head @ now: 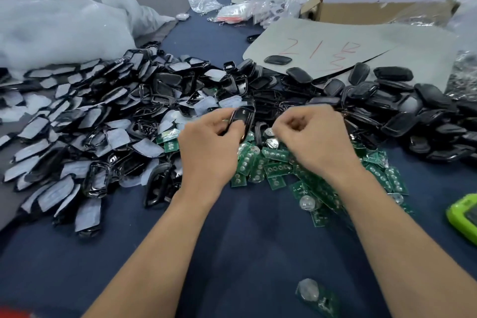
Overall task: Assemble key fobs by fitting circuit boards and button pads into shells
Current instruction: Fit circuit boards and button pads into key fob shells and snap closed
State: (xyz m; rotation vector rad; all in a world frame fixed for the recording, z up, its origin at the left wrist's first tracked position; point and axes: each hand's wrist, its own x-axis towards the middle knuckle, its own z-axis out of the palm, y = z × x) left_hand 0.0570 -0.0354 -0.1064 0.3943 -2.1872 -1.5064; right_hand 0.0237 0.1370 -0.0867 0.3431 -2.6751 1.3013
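Observation:
My left hand (206, 142) grips a glossy black key fob shell (242, 117) above the pile, fingers curled round its lower end. My right hand (309, 137) hovers just right of it with fingers curled inward; whether it pinches anything is hidden. Under both hands lies a heap of green circuit boards (273, 162) with round coin cells. A large spread of black front shells with pale film (90, 124) covers the left. Black back covers (387, 100) pile up on the right.
A dark blue cloth (245, 240) covers the table. One loose circuit board (317, 297) lies near me. A green device (464, 217) sits at the right edge. Grey card with red writing (322, 46), plastic bags (64, 20) and cardboard boxes (361, 8) fill the back.

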